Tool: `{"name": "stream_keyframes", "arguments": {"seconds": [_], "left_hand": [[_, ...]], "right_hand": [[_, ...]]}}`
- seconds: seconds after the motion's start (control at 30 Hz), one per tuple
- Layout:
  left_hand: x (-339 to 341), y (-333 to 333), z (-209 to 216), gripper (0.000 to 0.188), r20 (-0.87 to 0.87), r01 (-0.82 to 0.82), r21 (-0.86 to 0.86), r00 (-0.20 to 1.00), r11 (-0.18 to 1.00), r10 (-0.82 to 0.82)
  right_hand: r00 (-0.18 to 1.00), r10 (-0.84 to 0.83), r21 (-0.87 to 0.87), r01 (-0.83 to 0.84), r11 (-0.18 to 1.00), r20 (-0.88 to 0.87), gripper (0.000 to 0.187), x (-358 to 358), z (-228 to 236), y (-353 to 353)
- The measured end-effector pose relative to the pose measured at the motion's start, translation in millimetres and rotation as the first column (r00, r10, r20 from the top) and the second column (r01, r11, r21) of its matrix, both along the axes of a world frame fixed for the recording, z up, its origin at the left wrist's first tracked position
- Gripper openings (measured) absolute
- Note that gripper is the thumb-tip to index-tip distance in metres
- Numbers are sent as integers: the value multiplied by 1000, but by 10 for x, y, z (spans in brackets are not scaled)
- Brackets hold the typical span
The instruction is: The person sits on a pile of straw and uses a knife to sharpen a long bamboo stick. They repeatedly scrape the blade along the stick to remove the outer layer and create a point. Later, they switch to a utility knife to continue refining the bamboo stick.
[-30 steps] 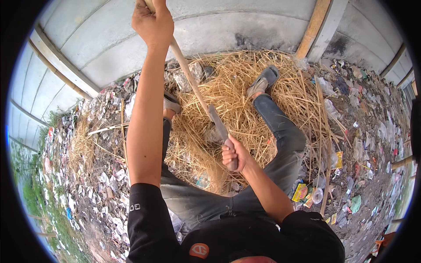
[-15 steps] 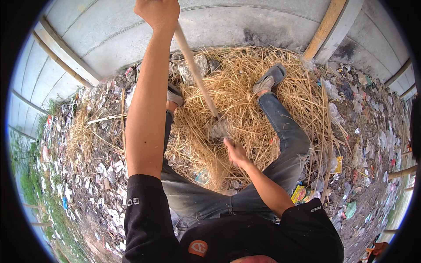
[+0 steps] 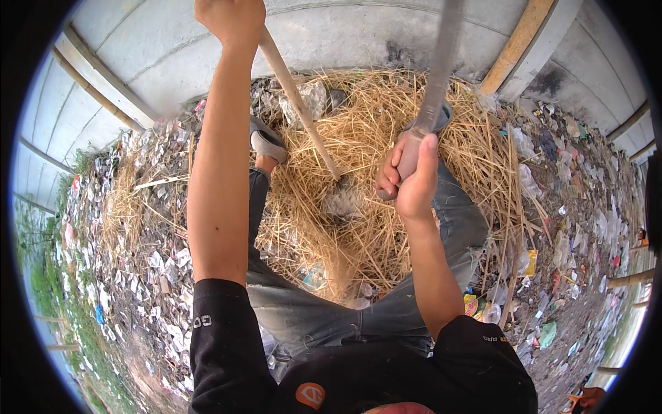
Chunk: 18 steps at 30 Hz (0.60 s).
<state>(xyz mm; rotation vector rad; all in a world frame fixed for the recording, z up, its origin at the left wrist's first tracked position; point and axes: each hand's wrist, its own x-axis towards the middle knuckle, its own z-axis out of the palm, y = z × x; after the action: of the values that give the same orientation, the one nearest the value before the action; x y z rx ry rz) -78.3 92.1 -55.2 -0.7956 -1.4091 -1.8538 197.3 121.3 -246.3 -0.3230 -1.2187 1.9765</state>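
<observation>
My left hand is closed around the upper part of a long, pale wooden stick. The stick slants down to the right, its lower tip by a greyish lump in the straw, perhaps a stone. My right hand grips the handle of a machete. Its long blade points up and away, slightly smeared by motion, with the far end cut off by the picture's edge. The machete is apart from the stick. Dry straw lies between my legs.
A grey panel wall with a wooden post stands ahead. My sandalled left foot rests at the straw's left side; the right foot is mostly hidden behind the machete. Scattered litter covers the ground on both sides. A pale rock lies near the wall.
My right hand has risen from low near the greyish lump, up and to the right, and the machete's blade now points upward. My left hand and the stick's top have shifted slightly left.
</observation>
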Motion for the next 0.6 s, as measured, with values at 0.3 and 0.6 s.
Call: {"name": "stream_keyframes", "arguments": {"seconds": [0.3, 0.6], "left_hand": [[7, 18, -38, 41, -58, -73, 2, 996, 997, 73], [-145, -272, -62, 56, 29, 301, -85, 954, 950, -299]], "right_hand": [[594, 413, -601, 154, 784, 690, 57, 492, -2534, -918], [716, 375, -576, 46, 816, 589, 52, 803, -1850, -547]]}}
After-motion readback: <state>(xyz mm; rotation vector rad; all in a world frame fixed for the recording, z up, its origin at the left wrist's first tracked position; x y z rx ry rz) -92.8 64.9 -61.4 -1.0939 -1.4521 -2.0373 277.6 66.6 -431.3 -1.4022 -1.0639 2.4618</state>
